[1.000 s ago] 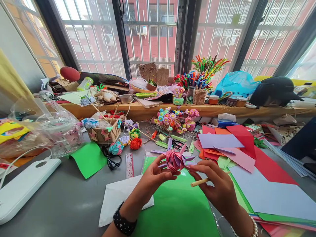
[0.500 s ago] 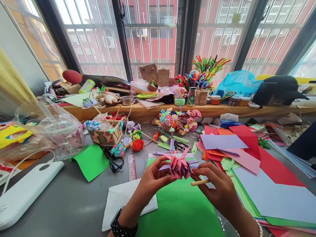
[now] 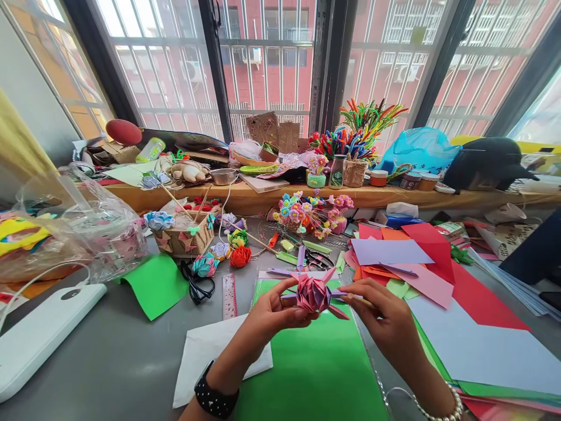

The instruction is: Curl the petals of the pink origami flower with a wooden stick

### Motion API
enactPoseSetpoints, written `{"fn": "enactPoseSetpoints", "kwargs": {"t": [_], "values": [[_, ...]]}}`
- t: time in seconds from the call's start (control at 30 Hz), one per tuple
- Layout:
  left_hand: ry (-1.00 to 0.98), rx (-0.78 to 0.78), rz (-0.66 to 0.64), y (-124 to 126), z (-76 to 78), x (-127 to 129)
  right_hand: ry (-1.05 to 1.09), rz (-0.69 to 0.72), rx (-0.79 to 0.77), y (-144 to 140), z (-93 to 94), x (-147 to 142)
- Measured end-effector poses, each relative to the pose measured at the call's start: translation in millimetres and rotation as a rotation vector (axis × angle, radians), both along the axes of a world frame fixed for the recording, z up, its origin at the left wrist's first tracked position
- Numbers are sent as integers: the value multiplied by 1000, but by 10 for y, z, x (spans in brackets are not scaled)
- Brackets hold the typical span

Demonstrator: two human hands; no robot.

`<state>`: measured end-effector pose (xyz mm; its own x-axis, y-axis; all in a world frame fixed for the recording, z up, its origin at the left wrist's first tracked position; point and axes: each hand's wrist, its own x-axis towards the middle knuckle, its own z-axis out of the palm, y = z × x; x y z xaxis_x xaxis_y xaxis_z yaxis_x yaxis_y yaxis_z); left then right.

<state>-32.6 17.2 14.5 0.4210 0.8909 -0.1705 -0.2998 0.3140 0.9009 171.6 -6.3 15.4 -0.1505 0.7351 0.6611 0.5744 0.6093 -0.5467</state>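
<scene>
A folded pink and purple paper flower (image 3: 312, 292) is pinched in my left hand (image 3: 268, 316), thumb below and fingers behind it. Pink and purple paper tips stick out around it. My right hand (image 3: 388, 316) is closed on a thin wooden stick (image 3: 363, 300), and its fingertips touch a purple paper tip (image 3: 338, 294) on the flower's right side. Beneath both hands lies a green sheet (image 3: 311, 362) in a clear sleeve. A folded white paper (image 3: 210, 351) rests under my left forearm.
Coloured paper sheets (image 3: 477, 292) spread over the right side. Scissors (image 3: 318, 257), a ruler (image 3: 229, 297) and finished paper flowers (image 3: 240, 256) lie farther back. A cardboard box (image 3: 186, 237) holds sticks and flowers. At left is a white power bank (image 3: 52, 339). Craft supplies crowd the windowsill (image 3: 245, 202).
The flower has turned in my left hand, with a pink tip now pointing down to the right. My right hand has tilted the stick, which now lies closer along its fingers.
</scene>
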Motion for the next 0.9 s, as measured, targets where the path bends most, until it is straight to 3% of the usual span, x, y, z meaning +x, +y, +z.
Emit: {"fn": "enactPoseSetpoints", "kwargs": {"t": [0.13, 0.23, 0.4, 0.47, 0.53, 0.7, 0.9], "values": [[3, -13, 2, 47, -50, 6, 9, -17, -63, -15, 21, -31], [86, 180, 135, 75, -119, -4, -3, -92, -82, -27, 12, -48], [688, 991, 558, -20, -189, 6, -7, -189, -66, -48, -22, -132], [817, 1262, 555, -87, -189, 51, -15, -186, -72, -66, -24, -185], [868, 1418, 554, -137, -186, 107, -26, -148, -87, -90, -18, -232], [779, 1451, 574, -166, -179, 174, -21, -47, -94, -129, 25, -260], [568, 1159, 482, -175, -102, 155, 43, 45, -88, -111, 64, -205]]}}
